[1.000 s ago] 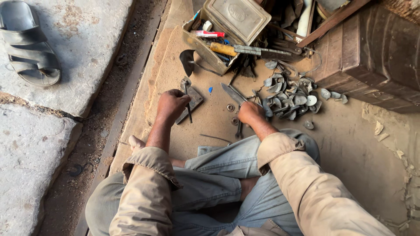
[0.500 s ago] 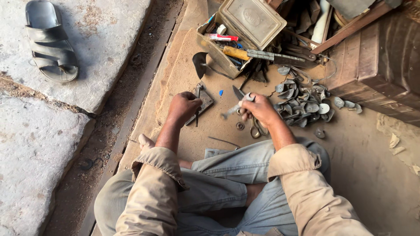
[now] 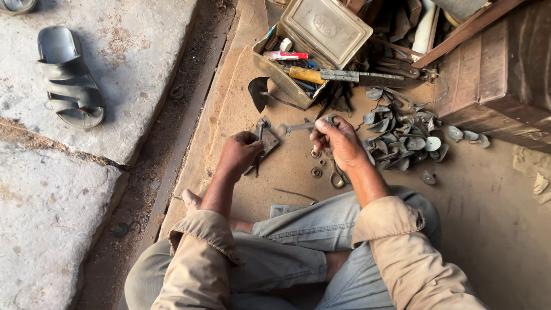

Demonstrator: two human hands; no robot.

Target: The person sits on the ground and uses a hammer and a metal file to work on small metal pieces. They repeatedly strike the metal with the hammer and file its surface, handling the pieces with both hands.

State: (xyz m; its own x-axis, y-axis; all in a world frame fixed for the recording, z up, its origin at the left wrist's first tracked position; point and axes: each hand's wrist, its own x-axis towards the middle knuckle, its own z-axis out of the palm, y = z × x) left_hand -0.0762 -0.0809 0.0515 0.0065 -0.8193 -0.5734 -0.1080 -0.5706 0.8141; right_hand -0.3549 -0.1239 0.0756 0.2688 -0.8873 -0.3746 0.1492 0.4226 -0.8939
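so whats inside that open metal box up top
The open metal box shows a red-and-white tube, a small white roll and a yellow-handled tool; whatever lies beneath them is covered.

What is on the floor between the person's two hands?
In the head view, between the left hand and the right hand, a spanner held by the right hand reaches across, with two small metal rings on the floor below it.

Left hand [image 3: 241,154] on metal plate [image 3: 265,143], right hand [image 3: 338,140] gripping wrench [image 3: 298,127]
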